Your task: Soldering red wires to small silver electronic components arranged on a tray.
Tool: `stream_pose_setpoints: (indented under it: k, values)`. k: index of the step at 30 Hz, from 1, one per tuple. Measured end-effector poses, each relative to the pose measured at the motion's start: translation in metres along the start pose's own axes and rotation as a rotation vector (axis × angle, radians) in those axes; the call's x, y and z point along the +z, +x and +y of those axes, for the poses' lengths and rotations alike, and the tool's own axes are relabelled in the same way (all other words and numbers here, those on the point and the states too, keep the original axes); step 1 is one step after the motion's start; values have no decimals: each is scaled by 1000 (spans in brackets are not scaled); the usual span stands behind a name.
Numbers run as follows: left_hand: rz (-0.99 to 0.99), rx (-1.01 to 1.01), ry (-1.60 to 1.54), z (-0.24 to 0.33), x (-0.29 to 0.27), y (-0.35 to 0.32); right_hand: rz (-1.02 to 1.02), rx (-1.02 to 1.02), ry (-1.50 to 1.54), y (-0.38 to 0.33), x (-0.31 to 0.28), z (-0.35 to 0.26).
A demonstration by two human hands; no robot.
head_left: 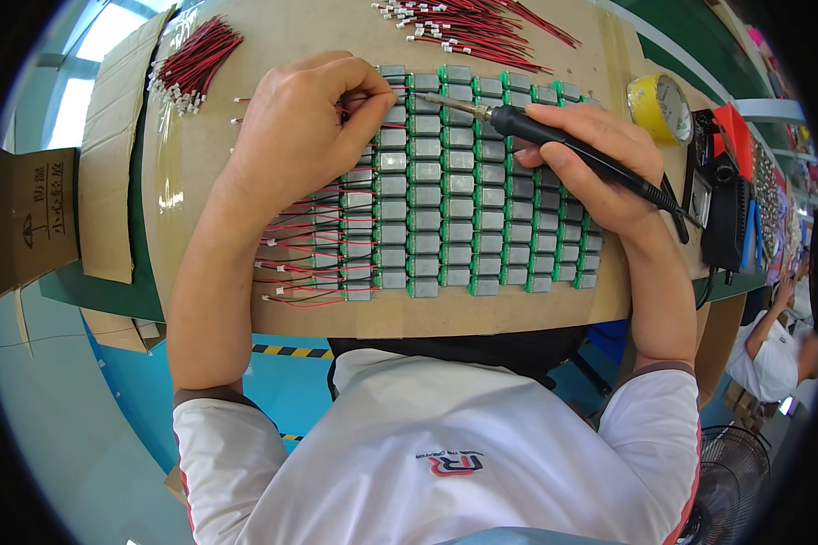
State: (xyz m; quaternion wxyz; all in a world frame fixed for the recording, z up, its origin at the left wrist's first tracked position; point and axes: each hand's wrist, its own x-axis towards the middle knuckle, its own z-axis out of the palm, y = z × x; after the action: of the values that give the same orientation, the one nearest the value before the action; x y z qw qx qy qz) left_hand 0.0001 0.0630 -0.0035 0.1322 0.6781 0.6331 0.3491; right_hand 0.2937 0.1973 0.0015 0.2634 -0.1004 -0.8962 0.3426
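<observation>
My right hand grips a black-handled soldering iron, its metal tip pointing left over the upper rows of small grey modules. These modules with green circuit-board edges lie in close columns on the board. My left hand is closed in a pinch at the upper left of the columns, with a thin red-and-black wire lead between thumb and forefinger, partly hidden by the fingers. Just left of the iron's tip are those fingertips. Down the left columns, red and black wires with white connectors stick out from the modules.
Wire bundles with white plugs lie at the back left and back centre. A yellow tape roll stands at the right, beside a black device. Cardboard stands along the left edge. Another person sits at far right.
</observation>
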Motion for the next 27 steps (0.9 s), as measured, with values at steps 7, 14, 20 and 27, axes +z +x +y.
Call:
stream_pose_setpoints:
  k: [7,14,20,27]
  values:
    - [10,46,16,-4,3,-2,9,-25,-14,0,1,2]
    - [15,49,25,-5,3,-2,-3,-32,-23,1,1,1]
    - [16,60,33,-5,3,-2,16,-47,-19,0,1,2]
    - [21,62,37,-4,3,-2,9,-47,-28,0,1,2]
